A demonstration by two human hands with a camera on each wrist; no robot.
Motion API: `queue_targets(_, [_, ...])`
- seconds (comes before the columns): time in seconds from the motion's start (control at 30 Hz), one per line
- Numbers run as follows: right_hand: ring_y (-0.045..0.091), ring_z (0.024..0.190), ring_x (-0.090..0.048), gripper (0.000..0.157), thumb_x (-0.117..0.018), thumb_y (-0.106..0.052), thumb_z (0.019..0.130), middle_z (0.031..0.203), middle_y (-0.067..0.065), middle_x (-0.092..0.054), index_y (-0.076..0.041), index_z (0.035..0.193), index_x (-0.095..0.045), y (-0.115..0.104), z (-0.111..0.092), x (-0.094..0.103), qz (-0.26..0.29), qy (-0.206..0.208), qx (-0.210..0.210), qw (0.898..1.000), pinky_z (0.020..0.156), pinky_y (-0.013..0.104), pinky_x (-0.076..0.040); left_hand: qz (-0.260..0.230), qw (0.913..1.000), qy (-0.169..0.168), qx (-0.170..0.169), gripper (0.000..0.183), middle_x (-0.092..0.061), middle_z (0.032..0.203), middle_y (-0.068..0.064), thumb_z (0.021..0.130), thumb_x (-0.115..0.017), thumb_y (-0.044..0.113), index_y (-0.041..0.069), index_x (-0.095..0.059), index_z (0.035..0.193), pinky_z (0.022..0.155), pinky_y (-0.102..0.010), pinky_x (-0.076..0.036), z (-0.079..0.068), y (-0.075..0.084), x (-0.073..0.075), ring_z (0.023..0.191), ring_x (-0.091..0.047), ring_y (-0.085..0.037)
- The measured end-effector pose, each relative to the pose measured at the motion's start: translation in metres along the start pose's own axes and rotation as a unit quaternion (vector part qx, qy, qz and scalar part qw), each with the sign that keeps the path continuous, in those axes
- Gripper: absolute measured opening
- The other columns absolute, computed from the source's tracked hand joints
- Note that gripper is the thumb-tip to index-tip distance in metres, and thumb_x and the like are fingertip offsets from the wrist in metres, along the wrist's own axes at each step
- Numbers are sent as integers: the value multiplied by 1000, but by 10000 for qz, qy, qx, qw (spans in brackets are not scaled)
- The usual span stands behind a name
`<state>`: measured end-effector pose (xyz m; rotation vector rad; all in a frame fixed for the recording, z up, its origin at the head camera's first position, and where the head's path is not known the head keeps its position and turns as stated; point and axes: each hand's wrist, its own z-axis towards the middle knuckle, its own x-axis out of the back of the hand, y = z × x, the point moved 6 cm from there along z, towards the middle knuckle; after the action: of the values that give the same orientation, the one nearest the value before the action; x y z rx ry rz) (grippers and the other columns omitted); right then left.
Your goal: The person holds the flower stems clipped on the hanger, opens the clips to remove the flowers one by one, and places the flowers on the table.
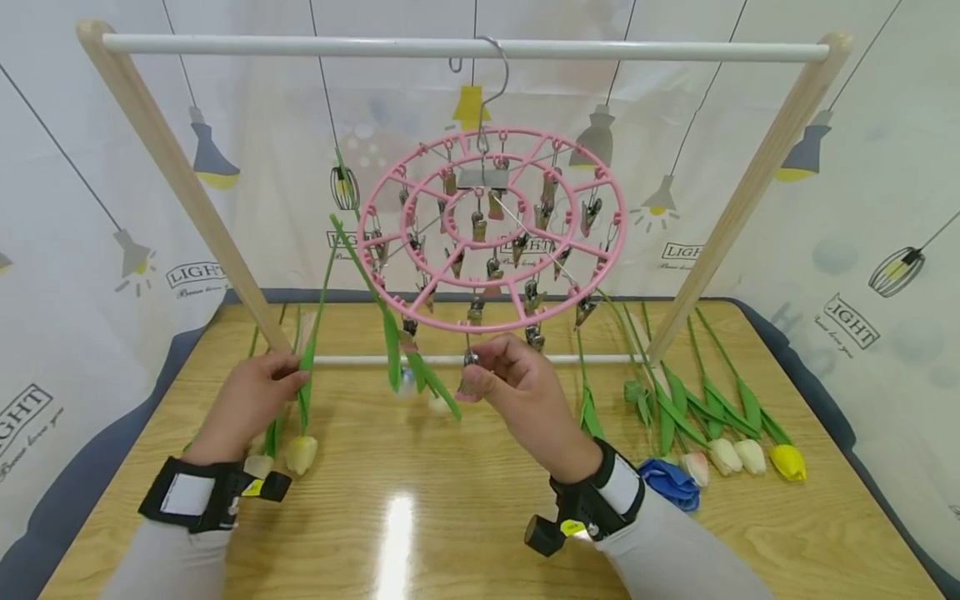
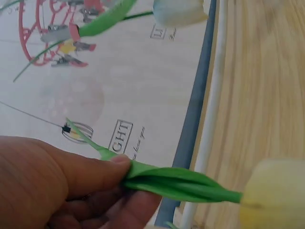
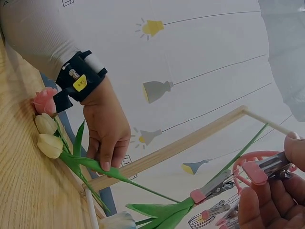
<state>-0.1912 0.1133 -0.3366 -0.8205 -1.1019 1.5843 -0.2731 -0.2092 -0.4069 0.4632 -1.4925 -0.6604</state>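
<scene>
My left hand (image 1: pixel 251 400) pinches the green stem and leaf of a pale yellow tulip (image 1: pixel 302 455), whose flower points down. In the left wrist view, thumb and fingers grip the leaf (image 2: pixel 167 183) above the bloom. My right hand (image 1: pixel 536 404) holds a metal clip (image 3: pixel 274 164) with pink tips, which hangs from the near rim of a pink round clip hanger (image 1: pixel 495 329). No stem shows in that clip. Beside it, another clip (image 3: pixel 217 186) grips a tulip's green stem and leaves (image 3: pixel 164 214); its bluish-white flower (image 2: pixel 178 12) hangs downward.
The hanger hooks over a white bar (image 1: pixel 300 46) on a wooden frame (image 1: pixel 720 242). Several tulips (image 1: pixel 750 457) and a blue flower (image 1: pixel 669 483) lie on the table (image 1: pixel 480 517) at right. Another pale tulip (image 1: pixel 258 465) lies under my left hand. A patterned cloth stands behind.
</scene>
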Motion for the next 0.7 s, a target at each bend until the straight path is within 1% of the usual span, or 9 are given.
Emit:
queue_targets(0.13, [29, 87, -58, 29, -59, -20, 92, 99, 12, -56, 2, 111, -52, 1, 0, -1, -7, -26, 34, 10000, 79, 35, -56, 269, 9993, -178, 183, 33, -66, 103, -19, 95, -52, 24, 1, -60, 119, 65, -35, -52, 3, -15, -2, 84, -59, -22])
queue_targets(0.3, [29, 86, -58, 28, -59, -19, 92, 98, 12, -57, 1, 110, -52, 1, 0, -1, -70, -38, 61, 9999, 78, 35, -56, 364, 9976, -271, 520, 34, -66, 103, -19, 94, -54, 21, 0, -59, 120, 62, -32, -50, 5, -30, -4, 81, -60, -21])
queue_targets(0.43, [30, 86, -58, 27, -58, -17, 92, 98, 12, -57, 2, 110, -52, 1, 0, -1, 36, -71, 51, 10000, 80, 42, -56, 431, 9956, -357, 753, 37, -65, 104, -21, 93, -56, 20, -3, -58, 122, 60, -31, -50, 8, -38, -8, 78, -60, -20])
queue_targets(0.57, [30, 86, -58, 27, -59, -17, 92, 98, 12, -57, 2, 110, -52, 0, 0, -2, 29, -78, 52, 10000, 81, 51, -53, 476, 9953, -366, 759, 35, -65, 104, -23, 92, -57, 18, -4, -59, 119, 58, -31, -49, 9, -40, -12, 73, -61, -18])
queue_targets(0.63, [30, 86, -58, 28, -59, -18, 92, 98, 12, -57, 2, 110, -52, 0, 0, -2, 27, -83, 49, 9999, 81, 52, -53, 483, 9956, -357, 718, 34, -65, 104, -23, 92, -57, 17, -5, -60, 118, 57, -31, -50, 9, -40, -14, 71, -61, -17])
queue_targets(0.7, [30, 87, -58, 28, -59, -18, 92, 98, 13, -57, 1, 110, -52, 0, 0, -2, 37, -98, 55, 9999, 80, 50, -54, 521, 9959, -343, 651, 33, -65, 103, -24, 91, -58, 16, -5, -61, 116, 56, -31, -51, 9, -38, -16, 69, -61, -16])
